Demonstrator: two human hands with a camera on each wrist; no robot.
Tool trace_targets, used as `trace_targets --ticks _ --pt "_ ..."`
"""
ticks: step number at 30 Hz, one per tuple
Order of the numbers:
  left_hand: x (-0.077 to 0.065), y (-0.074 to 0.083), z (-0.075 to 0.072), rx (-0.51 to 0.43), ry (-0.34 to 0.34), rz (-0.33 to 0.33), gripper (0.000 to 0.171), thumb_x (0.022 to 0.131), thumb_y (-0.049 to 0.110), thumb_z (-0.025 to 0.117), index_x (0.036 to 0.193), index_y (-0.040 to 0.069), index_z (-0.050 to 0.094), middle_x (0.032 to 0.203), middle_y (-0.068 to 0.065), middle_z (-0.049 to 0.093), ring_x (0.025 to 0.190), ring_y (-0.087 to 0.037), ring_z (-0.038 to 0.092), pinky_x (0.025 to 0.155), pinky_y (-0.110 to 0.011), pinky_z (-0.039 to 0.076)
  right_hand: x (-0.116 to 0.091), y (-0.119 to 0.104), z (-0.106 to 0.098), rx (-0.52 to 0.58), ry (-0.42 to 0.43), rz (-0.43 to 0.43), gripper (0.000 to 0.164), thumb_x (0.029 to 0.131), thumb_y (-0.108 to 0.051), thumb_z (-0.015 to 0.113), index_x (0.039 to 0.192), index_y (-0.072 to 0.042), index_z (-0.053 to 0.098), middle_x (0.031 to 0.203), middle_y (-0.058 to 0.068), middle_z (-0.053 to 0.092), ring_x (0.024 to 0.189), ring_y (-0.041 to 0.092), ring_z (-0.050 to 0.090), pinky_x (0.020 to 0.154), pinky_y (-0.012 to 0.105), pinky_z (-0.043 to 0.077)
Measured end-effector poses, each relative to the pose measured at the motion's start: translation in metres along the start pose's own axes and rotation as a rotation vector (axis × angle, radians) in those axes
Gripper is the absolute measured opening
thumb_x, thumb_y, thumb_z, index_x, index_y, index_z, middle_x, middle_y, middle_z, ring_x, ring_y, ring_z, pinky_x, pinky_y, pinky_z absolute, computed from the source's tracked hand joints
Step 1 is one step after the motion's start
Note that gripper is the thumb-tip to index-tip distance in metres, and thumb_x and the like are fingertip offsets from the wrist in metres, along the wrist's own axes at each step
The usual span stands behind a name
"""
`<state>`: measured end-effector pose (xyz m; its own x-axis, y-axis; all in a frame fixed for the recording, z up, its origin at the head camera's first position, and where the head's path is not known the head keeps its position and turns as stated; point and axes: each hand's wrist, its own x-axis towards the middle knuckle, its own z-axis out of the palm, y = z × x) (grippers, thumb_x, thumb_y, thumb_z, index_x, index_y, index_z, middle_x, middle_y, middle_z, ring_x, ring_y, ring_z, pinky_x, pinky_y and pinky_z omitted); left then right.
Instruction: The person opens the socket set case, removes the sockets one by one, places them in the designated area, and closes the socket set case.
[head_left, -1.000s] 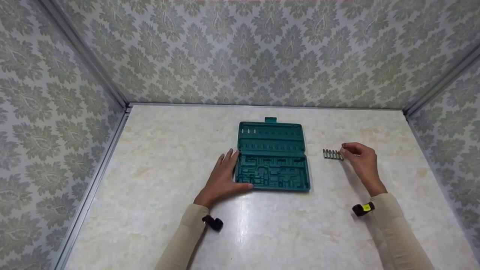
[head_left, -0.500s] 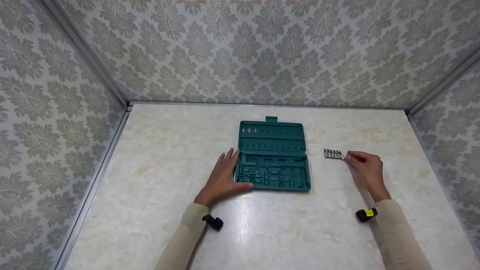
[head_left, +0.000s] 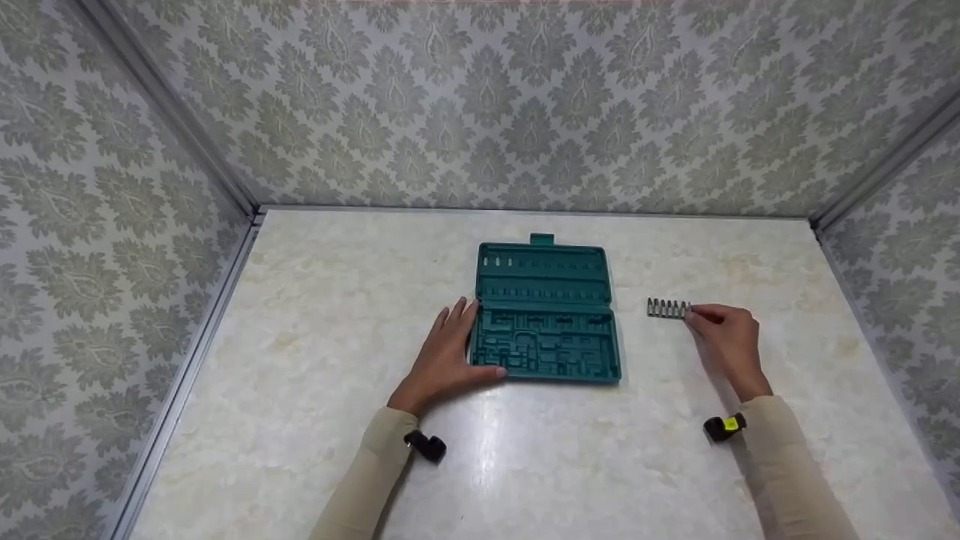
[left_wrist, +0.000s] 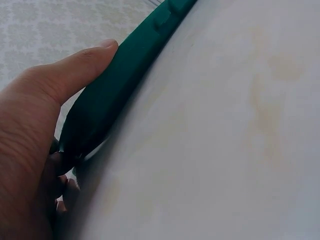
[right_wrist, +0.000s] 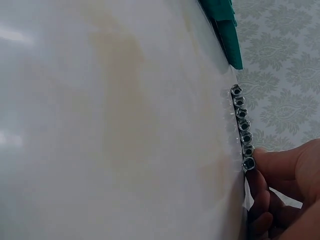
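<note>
On the desk (head_left: 555, 472), right of the open green case (head_left: 544, 345), small metal pieces (head_left: 664, 308) are laid in a row, the end piece (right_wrist: 249, 164) pinched by the right hand (head_left: 726, 341). Against the case, the left hand (head_left: 444, 362) is rested, fingers outstretched. Light, stiff, rollable handling is judged likely; gripping across the sides is advised.

We see leaf-patterned walls (head_left: 487, 97) behind and either side of the pale bench (head_left: 322, 285), its near part catching light (head_left: 484, 446).

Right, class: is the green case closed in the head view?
No, the green case lies open, showing the insides of both halves.
</note>
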<state>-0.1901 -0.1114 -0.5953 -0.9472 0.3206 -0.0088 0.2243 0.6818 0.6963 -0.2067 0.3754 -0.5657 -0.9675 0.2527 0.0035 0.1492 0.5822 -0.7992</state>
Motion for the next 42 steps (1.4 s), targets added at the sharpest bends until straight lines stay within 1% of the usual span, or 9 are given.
trace_targets --ticks 5,11,19,22,27,29,33,37,42 --pt "0.0 0.0 0.0 0.001 0.001 0.002 0.137 0.076 0.089 0.076 0.179 0.024 0.014 0.186 -0.003 0.01 0.171 -0.027 0.002 0.137 -0.05 0.012 0.002 -0.001 0.002 -0.029 -0.002 0.011 0.034 0.106 -0.025 0.077 0.129 0.0 0.081 0.126 0.021 0.078 0.091 -0.002 0.065 0.079 0.013 0.052" --pt "-0.001 0.001 -0.001 -0.003 -0.005 -0.007 0.137 0.075 0.089 0.076 0.179 0.025 0.014 0.186 -0.001 0.009 0.171 -0.026 0.001 0.137 -0.051 0.013 0.004 -0.002 0.004 -0.032 -0.005 -0.002 0.033 0.107 -0.024 0.075 0.129 0.001 0.081 0.125 0.022 0.079 0.091 -0.002 0.065 0.077 0.012 0.053" --pt "0.001 -0.001 -0.001 0.008 -0.01 0.028 0.138 0.078 0.087 0.076 0.179 0.019 0.013 0.185 -0.008 0.011 0.171 -0.031 0.003 0.137 -0.051 0.01 0.003 0.0 0.005 -0.008 0.013 -0.051 0.032 0.11 -0.023 0.071 0.128 0.002 0.08 0.121 0.023 0.079 0.089 -0.001 0.066 0.075 0.012 0.053" --pt "0.001 -0.001 -0.001 0.008 -0.011 0.026 0.138 0.077 0.088 0.076 0.179 0.019 0.013 0.185 -0.007 0.01 0.171 -0.031 0.003 0.138 -0.05 0.009 0.002 -0.002 0.004 0.021 0.02 -0.034 0.035 0.111 -0.024 0.069 0.132 0.002 0.078 0.123 0.023 0.078 0.092 0.002 0.066 0.077 0.014 0.054" --pt "0.002 -0.001 -0.001 0.004 -0.009 0.027 0.137 0.078 0.085 0.078 0.179 0.019 0.014 0.185 -0.008 0.012 0.171 -0.031 0.005 0.138 -0.051 0.01 0.0 -0.014 0.003 0.021 0.041 0.0 0.039 0.113 -0.028 0.065 0.138 0.001 0.075 0.129 0.021 0.075 0.099 0.007 0.063 0.082 0.017 0.051" --pt "0.002 -0.001 -0.001 0.005 -0.01 0.025 0.137 0.077 0.084 0.079 0.179 0.019 0.014 0.185 -0.009 0.012 0.171 -0.032 0.005 0.137 -0.052 0.011 0.001 -0.02 0.004 0.007 0.049 -0.017 0.039 0.113 -0.028 0.065 0.137 0.001 0.076 0.129 0.02 0.075 0.1 0.008 0.064 0.082 0.017 0.051" --pt "0.003 -0.001 -0.002 0.008 -0.013 0.019 0.138 0.077 0.085 0.079 0.179 0.019 0.014 0.185 -0.009 0.012 0.171 -0.032 0.005 0.137 -0.053 0.012 0.002 -0.031 0.011 -0.005 0.044 -0.098 0.035 0.112 -0.025 0.067 0.133 0.001 0.077 0.124 0.02 0.077 0.101 0.013 0.065 0.079 0.016 0.05" --pt "0.003 -0.001 -0.002 0.009 -0.013 0.014 0.138 0.076 0.087 0.077 0.179 0.02 0.014 0.185 -0.008 0.012 0.171 -0.033 0.005 0.137 -0.053 0.013 0.003 -0.041 0.023 0.009 0.005 -0.158 0.034 0.112 -0.023 0.067 0.132 0.002 0.078 0.123 0.019 0.078 0.103 0.017 0.065 0.079 0.015 0.05" --pt "0.002 0.0 -0.001 0.006 -0.008 0.014 0.136 0.077 0.087 0.077 0.179 0.022 0.014 0.185 -0.006 0.011 0.171 -0.032 0.005 0.137 -0.054 0.013 0.003 -0.053 0.042 0.039 -0.06 -0.222 0.029 0.111 -0.017 0.068 0.129 0.004 0.078 0.122 0.019 0.078 0.103 0.025 0.07 0.08 0.012 0.052"
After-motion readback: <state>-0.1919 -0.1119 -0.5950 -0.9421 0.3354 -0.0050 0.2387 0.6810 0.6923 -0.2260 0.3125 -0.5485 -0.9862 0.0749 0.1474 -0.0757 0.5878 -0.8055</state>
